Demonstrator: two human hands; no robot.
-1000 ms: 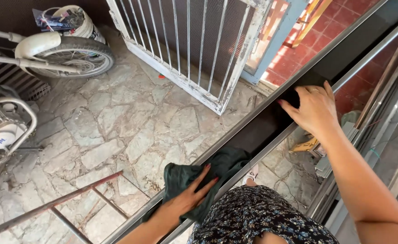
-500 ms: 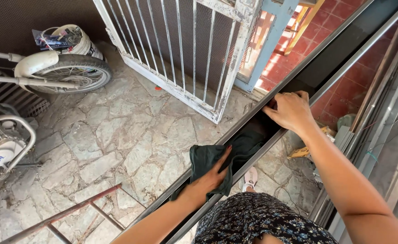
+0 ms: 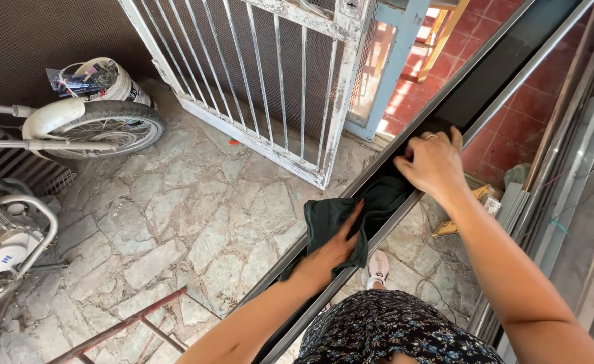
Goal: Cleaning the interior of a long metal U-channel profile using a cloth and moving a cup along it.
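Head view, looking down. Left hand (image 3: 331,253) pressing flat, fingers spread, on a dark green cloth (image 3: 341,219) — not gripping it, only bearing down. Cloth lying bunched in the dark channel of a long metal frame (image 3: 486,87) running diagonally from lower left to upper right, one corner draping over the near rail. Right hand (image 3: 432,165) resting farther up the same frame, fingers curled over the far end of the cloth and the channel edge, a ring showing on one finger; whether actually pinching the cloth or just touching it, cannot tell. Both forearms reaching in from the bottom, a dark flowered dress (image 3: 391,337) showing below, a white shoe (image 3: 378,267) standing on the stone floor (image 3: 196,222) just beneath the frame. Standing beyond — a white barred gate (image 3: 270,87) with peeling paint, a blue door frame (image 3: 395,64) beside it, red tiles (image 3: 533,101) on the right. Lying at the left: a wheel (image 3: 101,128) with a white mudguard, a bucket (image 3: 105,81) behind it.
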